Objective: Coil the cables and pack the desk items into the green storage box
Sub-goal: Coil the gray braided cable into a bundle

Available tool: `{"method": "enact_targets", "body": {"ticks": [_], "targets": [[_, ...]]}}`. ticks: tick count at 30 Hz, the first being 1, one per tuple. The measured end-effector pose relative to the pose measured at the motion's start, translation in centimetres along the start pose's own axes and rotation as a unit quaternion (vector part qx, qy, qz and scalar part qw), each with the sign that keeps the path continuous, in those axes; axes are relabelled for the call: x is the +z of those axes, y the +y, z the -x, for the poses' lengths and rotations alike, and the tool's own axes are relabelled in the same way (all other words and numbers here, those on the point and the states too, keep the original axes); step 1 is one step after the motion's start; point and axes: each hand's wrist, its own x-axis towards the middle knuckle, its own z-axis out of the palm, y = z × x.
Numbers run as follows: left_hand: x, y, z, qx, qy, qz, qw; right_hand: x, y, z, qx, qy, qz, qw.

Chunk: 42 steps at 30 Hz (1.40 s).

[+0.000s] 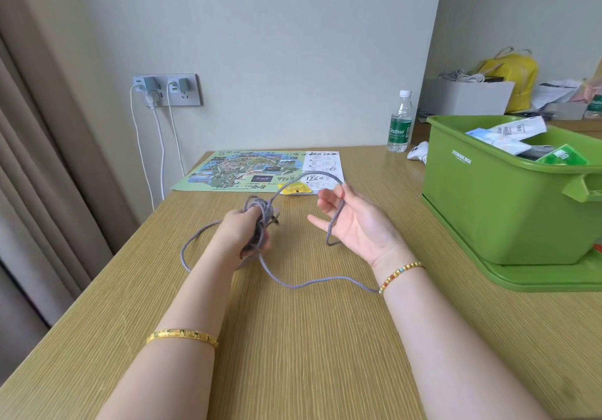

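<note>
The grey cable [293, 284] sits mid-desk, part wound into a bundle in my left hand [246, 234], whose fingers are closed round the coils and hide how many turns there are and whatever plug lies inside, while a slack loop trails toward 7 o'clock and another strand disappears behind my right wrist. My right hand [353, 224] is at 3 o'clock from the bundle, palm up and fingers spread loose, with the cable only draped over them, not pinched. The green storage box [495, 204] stands at 2 o'clock on its lid [534, 278], cut off by the frame edge, with packets inside I can't make out.
</note>
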Motion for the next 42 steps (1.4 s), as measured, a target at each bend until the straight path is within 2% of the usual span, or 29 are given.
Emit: {"method": "enact_targets", "body": {"ticks": [2, 4, 7, 10, 13, 15, 17, 19, 21, 24, 25, 26, 28, 29, 31, 32, 33, 36, 39, 42], "targets": [[0.4, -0.1, 0.5, 0.008, -0.074, -0.091, 0.993, 0.3, 0.1, 0.0, -0.002, -0.013, 0.004, 1.000], [0.7, -0.1, 0.8, 0.028, -0.110, -0.124, 0.986, 0.4, 0.0, 0.0, -0.011, 0.019, 0.000, 1.000], [1.1, 0.4, 1.1, 0.061, -0.060, -0.048, 0.995, -0.1, 0.0, -0.4, -0.033, 0.138, -0.021, 0.990], [1.2, 1.0, 1.4, 0.115, 0.009, 0.022, 0.993, -0.4, 0.0, -0.5, -0.040, 0.234, 0.009, 0.971], [1.4, 1.8, 1.8, 0.152, 0.022, 0.115, 0.981, -0.8, 0.2, -0.6, -0.033, 0.302, 0.065, 0.950], [1.7, 2.1, 2.2, 0.155, 0.016, 0.148, 0.977, -1.1, 0.3, -0.8, -0.005, 0.351, 0.207, 0.913], [1.8, 2.1, 2.4, 0.143, 0.022, 0.139, 0.980, -1.1, 0.6, -0.9, 0.007, 0.377, 0.397, 0.836], [1.8, 2.0, 2.3, 0.133, 0.030, 0.121, 0.983, -0.7, 0.9, -0.9, -0.064, 0.366, 0.526, 0.765], [1.6, 2.0, 2.3, 0.124, 0.024, 0.112, 0.986, 0.3, 1.2, -0.8, -0.174, 0.324, 0.598, 0.712], [1.7, 2.0, 2.4, 0.111, -0.025, 0.085, 0.990, 1.8, 1.6, -0.2, -0.273, 0.262, 0.623, 0.685], [1.7, 1.9, 2.4, 0.108, -0.041, 0.080, 0.990, 2.0, 1.6, -0.1, -0.288, 0.240, 0.619, 0.690], [1.8, 1.9, 2.4, 0.105, -0.051, 0.082, 0.990, 2.1, 1.5, -0.1, -0.289, 0.212, 0.597, 0.717], [1.7, 2.0, 2.3, 0.104, -0.047, 0.091, 0.989, 2.5, 1.2, 0.0, -0.234, 0.145, 0.516, 0.811], [1.6, 2.0, 2.3, 0.105, -0.040, 0.092, 0.989, 2.6, 1.2, 0.0, -0.193, 0.117, 0.499, 0.837], [1.5, 2.0, 2.1, 0.103, -0.028, 0.089, 0.990, 2.7, 1.4, 0.1, -0.150, 0.090, 0.551, 0.816], [1.4, 1.9, 2.1, 0.100, -0.021, 0.082, 0.991, 2.7, 1.6, 0.0, -0.153, 0.090, 0.568, 0.803], [1.4, 1.7, 2.0, 0.096, -0.012, 0.065, 0.993, 2.6, 1.8, -0.1, -0.161, 0.096, 0.560, 0.807], [1.1, 1.2, 1.3, 0.074, 0.018, 0.007, 0.997, 2.6, 1.1, 0.0, -0.179, 0.132, 0.426, 0.877], [0.8, 0.4, 0.7, 0.044, 0.025, -0.055, 0.997, 2.2, 0.1, 0.0, -0.168, 0.119, 0.188, 0.960], [0.7, 0.1, 0.6, 0.028, 0.024, -0.081, 0.996, 1.6, -0.3, -0.1, -0.139, 0.136, 0.088, 0.977]]}}
